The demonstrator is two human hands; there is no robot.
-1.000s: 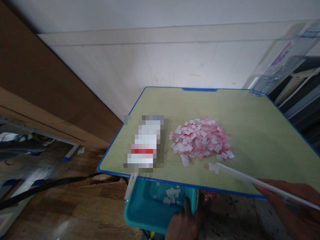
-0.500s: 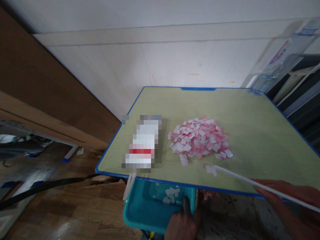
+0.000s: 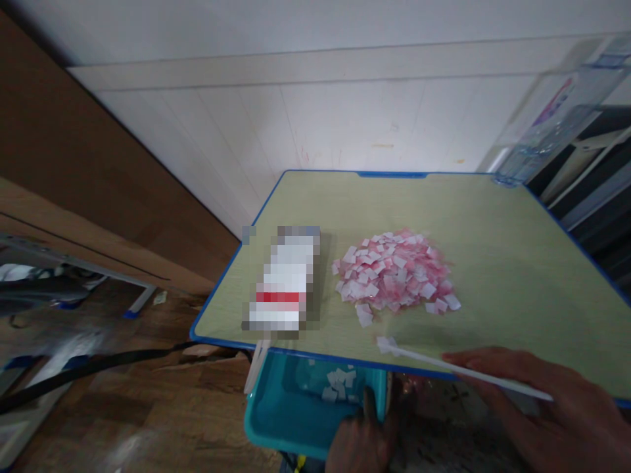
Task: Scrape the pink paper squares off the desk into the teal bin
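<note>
My right hand (image 3: 537, 401) is closed on a thin white stick (image 3: 473, 375) at the near right of the table. The stick's tip touches a few small white paper pieces (image 3: 386, 343) close to the table's near edge. Beyond it lies a heap of small pink and white paper squares (image 3: 394, 272). Below the table edge, my left hand (image 3: 361, 440) grips the right side of a teal plastic basin (image 3: 296, 420), one finger pointing along its inside. Several white paper squares (image 3: 339, 383) lie in the basin.
The pale table (image 3: 468, 210) has a blue rim. On its left lies a pixelated, phone-like white slab (image 3: 287, 279) with a white cable (image 3: 257, 368) hanging over the edge. A clear plastic bottle (image 3: 525, 154) stands at the back right corner, against the wall.
My right hand has moved left with the stick, and the few paper pieces at its tip have slid left and nearer the front edge. My left hand and the basin stay nearly still.
</note>
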